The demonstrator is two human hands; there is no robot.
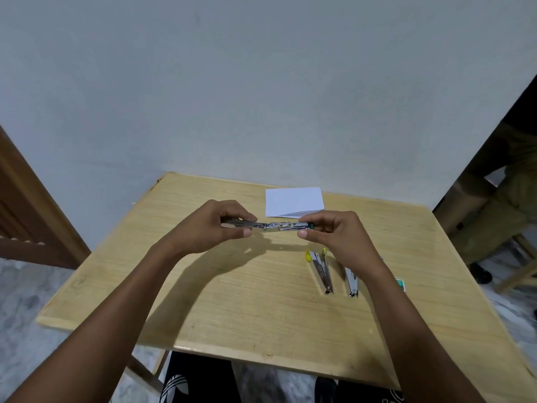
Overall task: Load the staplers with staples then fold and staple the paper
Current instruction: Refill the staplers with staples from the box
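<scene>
I read no words or numbers anywhere. One brand mark shows: a white Adidas trefoil logo (175,386) on the black trousers (203,379). Print on the small green-and-white box (400,283) is too small.

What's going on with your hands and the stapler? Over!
Left hand and right hand both grip the opened stapler above the table. Yellow stapler and silver stapler lie beside the right wrist, paper behind. Nothing in the way.
</scene>
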